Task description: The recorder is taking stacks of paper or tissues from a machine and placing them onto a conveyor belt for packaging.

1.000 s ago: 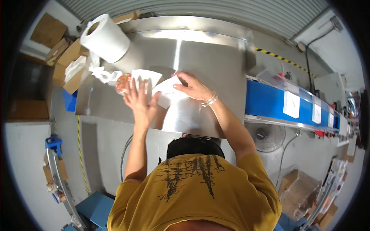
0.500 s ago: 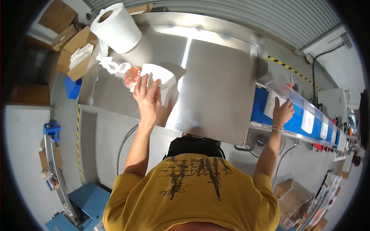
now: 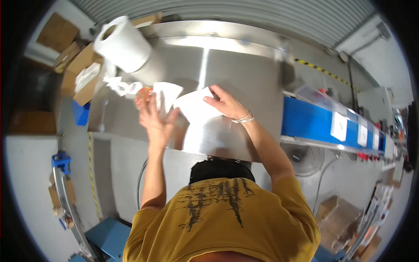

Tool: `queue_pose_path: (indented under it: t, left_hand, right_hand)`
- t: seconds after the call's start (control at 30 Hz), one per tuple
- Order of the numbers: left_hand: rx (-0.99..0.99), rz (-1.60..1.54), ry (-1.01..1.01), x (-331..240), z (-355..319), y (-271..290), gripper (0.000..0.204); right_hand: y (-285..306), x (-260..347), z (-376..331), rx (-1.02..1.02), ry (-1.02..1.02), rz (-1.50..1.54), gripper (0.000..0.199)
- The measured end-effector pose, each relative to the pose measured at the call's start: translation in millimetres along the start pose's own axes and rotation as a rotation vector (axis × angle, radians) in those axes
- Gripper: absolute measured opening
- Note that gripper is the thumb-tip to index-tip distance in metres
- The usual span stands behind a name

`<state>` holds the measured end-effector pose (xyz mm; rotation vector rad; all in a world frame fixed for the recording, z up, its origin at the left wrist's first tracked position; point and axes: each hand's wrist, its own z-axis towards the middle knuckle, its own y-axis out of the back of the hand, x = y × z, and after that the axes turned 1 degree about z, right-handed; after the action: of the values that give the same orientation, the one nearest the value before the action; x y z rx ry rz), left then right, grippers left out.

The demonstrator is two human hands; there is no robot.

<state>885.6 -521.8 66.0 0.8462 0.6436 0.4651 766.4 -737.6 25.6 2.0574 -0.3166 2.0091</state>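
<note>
Mid-frame, we pinched a white sheet (image 3: 195, 105) in our right hand (image 3: 223, 104); left of centre, our left hand (image 3: 155, 124) had an open grip at a reddish disc (image 3: 142, 95).

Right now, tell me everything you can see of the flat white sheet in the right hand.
The flat white sheet looks like thin paper, roughly four-sided and askew, its lower part lost in glare. The bare right hand holds its right side, thumb on top, over the shiny grey metal table, right of the left hand. Table contact is unclear.
</note>
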Motion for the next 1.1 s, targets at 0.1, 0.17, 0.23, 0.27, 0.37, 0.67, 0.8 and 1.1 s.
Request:
queue_pose_path:
  t: [0.1, 0.17, 0.23, 0.27, 0.37, 0.67, 0.8, 1.1]
  left_hand:
    - [0.082, -0.122, 0.022, 16, 6, 6, 0.067]
    - [0.099, -0.295, 0.032, 8, 5, 0, 0.063]
    - [0.093, -0.182, 0.091, -9, 7, 1, 0.057]
    - [0.100, -0.188, 0.082, -16, 3, -2, 0.057]
    - [0.152, -0.324, 0.084, -53, -24, -13, 0.050]
    - [0.293, -0.361, -0.045, -155, -73, -5, 0.045]
    - [0.239, -0.402, -0.003, -155, -76, -9, 0.046]
    - [0.198, -0.309, -0.124, -145, -82, -15, 0.046]
  right_hand:
    - [40, -21, -48, -0.379, -0.028, -0.211, 0.031]
    - [73, -31, -87, -0.643, -0.074, -0.193, 0.034]
    - [136, -71, -134, -0.842, -0.127, -0.486, 0.034]
    - [163, -74, -155, -0.906, -0.193, -0.493, 0.034]
    - [235, -63, -212, -1.121, -0.386, -0.601, 0.037]
    - [287, -35, -268, -1.370, -0.405, -1.676, 0.063]
    - [176, -8, -193, -0.582, 0.219, -0.829, 0.047]
    - [81, 23, -119, -0.007, 0.070, -0.202, 0.048]
